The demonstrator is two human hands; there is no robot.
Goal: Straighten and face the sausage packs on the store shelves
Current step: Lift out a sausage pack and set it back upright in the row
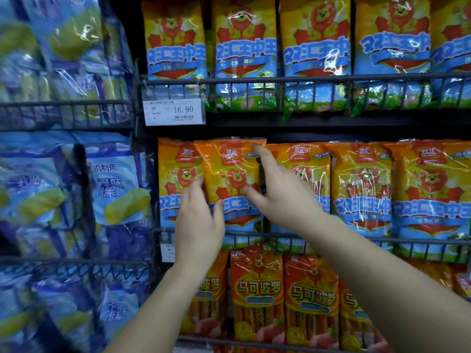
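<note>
**Supervisor:** Where does the item stand?

**Inspector:** The tilted pack (230, 174) sits on the shelf below the price tag (174, 112), slightly to its right. Its top leans toward the tag side and covers part of the neighbouring pack (175, 174) straight under the tag. It is not yet square or faced.

**Supervisor:** Risks from here?

**Inspector:** Three, in my judgement.
- The film is glossy and slack, so a light pinch may slip. The pack could then drop over the wire rail (331, 239), which runs lower than the tag and to its right.
- Turning it upright may drag the neighbouring pack askew, since the two overlap.
- Pushing it back hard may crease its top edge, or knock the other packs (362, 184), further right of the tag, out of line.

**Supervisor:** And the grip?

**Inspector:** Both hands hold the pack, neither wide open.
- The left hand (198, 222) takes the lower edge nearest the tag, with the thumb (218, 208) on the front and the fingers curled round the side.
- The right hand (280, 200) takes the opposite edge, thumb pressed on the face and forefinger stretched up to the top corner.
- The remaining right fingers appear to pass behind the pack. That side is hidden, so I cannot confirm how deep the hold goes.
</note>
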